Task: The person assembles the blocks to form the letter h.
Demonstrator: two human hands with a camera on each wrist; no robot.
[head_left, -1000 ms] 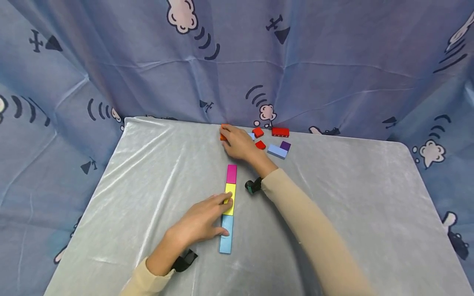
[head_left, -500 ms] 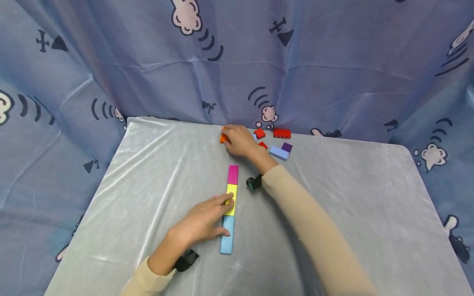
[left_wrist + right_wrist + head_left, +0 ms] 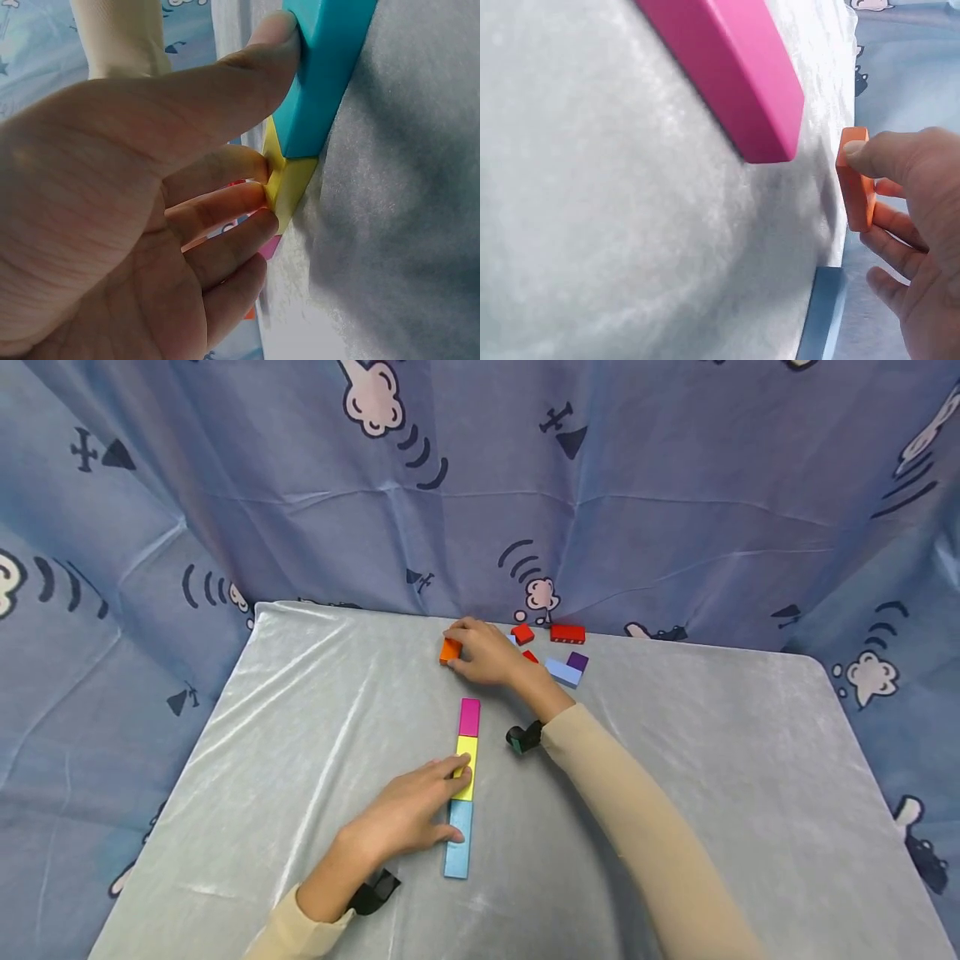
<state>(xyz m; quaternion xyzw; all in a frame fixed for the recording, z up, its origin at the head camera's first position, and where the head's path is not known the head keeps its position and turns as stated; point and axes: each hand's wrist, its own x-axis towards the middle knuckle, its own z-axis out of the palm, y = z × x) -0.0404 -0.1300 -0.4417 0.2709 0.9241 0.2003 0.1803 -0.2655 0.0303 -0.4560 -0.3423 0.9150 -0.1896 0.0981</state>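
Observation:
A row of flat blocks lies end to end on the grey cloth in the head view: a magenta block [image 3: 469, 717] farthest away, a yellow block [image 3: 467, 783] in the middle, a light blue block [image 3: 458, 852] nearest. My left hand [image 3: 405, 806] rests against the row from the left, fingertips on the yellow block and thumb on the light blue one, fingers fairly straight. Beyond the magenta end, my right hand [image 3: 489, 653] pinches an orange block [image 3: 857, 184] between thumb and fingers, seen clearly in the right wrist view. That hand partly covers the orange block from above.
Right of my right hand lie small red blocks [image 3: 522, 633], a longer red block [image 3: 567, 634], a periwinkle block [image 3: 562, 672] and a dark purple block [image 3: 577, 661]. Part of another pale blue block is hidden behind the hand. A patterned curtain [image 3: 660, 510] hangs along the table's back edge.
My right hand has brought the orange block a little nearer, away from the back edge towards the magenta block. My left hand and the row have stayed in place.

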